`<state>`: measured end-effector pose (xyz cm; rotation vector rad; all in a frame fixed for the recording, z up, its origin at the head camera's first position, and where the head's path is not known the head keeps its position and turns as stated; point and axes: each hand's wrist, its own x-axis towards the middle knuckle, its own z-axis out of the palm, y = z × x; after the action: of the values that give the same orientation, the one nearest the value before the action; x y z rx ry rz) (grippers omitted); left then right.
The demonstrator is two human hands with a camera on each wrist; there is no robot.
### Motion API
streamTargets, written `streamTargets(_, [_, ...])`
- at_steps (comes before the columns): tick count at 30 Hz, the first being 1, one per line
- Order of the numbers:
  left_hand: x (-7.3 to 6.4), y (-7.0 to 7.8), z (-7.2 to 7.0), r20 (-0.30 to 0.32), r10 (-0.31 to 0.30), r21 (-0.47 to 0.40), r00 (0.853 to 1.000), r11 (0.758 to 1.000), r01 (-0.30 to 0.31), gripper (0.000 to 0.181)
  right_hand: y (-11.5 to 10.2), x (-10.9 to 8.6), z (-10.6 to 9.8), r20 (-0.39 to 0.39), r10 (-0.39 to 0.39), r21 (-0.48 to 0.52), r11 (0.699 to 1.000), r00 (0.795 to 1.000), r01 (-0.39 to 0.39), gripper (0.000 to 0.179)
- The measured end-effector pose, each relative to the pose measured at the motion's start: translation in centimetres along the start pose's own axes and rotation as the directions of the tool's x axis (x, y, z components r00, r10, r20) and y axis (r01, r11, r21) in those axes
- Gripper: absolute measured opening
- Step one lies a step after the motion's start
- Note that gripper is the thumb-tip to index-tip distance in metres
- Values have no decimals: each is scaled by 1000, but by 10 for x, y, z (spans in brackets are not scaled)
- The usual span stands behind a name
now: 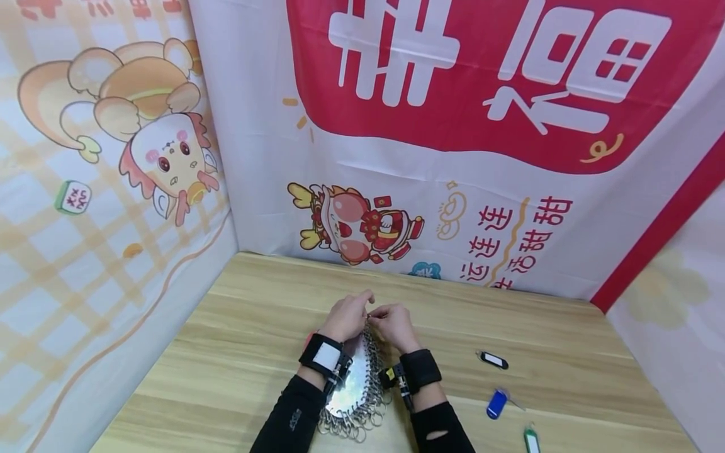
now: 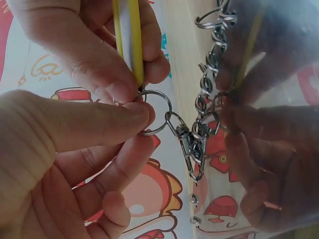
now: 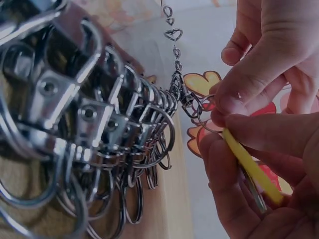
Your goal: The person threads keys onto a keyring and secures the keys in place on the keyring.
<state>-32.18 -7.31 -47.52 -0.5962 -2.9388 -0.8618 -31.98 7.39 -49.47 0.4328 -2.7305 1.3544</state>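
Note:
In the left wrist view, my left hand [image 2: 94,124] pinches a split key ring [image 2: 170,103] between thumb and finger. My right hand [image 3: 279,149] pinches a yellow key tag [image 3: 255,172] right beside that ring, and the fingertips of both hands nearly meet. The ring is linked to a metal clasp [image 2: 183,137] at the edge of a shiny, mirror-like plate [image 1: 348,387]. Many more clasps and rings [image 3: 89,114] line this plate's edge, and a chain of small metal links rises from its end. Fingers cover the spot where tag and ring meet.
To the right on the wooden table [image 1: 566,377] lie a black key tag [image 1: 494,360], a blue key tag [image 1: 496,404] and a green key tag [image 1: 531,439]. Something red [image 1: 308,340] shows partly behind my left wrist. Printed cloth walls [image 1: 255,189] stand at the back and sides.

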Motion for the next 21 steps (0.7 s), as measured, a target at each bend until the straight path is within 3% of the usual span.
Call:
streamTargets(14, [2, 1, -3, -41, 110, 16, 993, 994, -110, 22, 1, 1, 1, 36, -33, 5, 999, 999, 33, 6])
streamTargets(21, [0, -3, -1, -38, 20, 55, 999, 998, -18, 20, 0, 0, -2, 18, 72, 15, 997, 997, -72, 6])
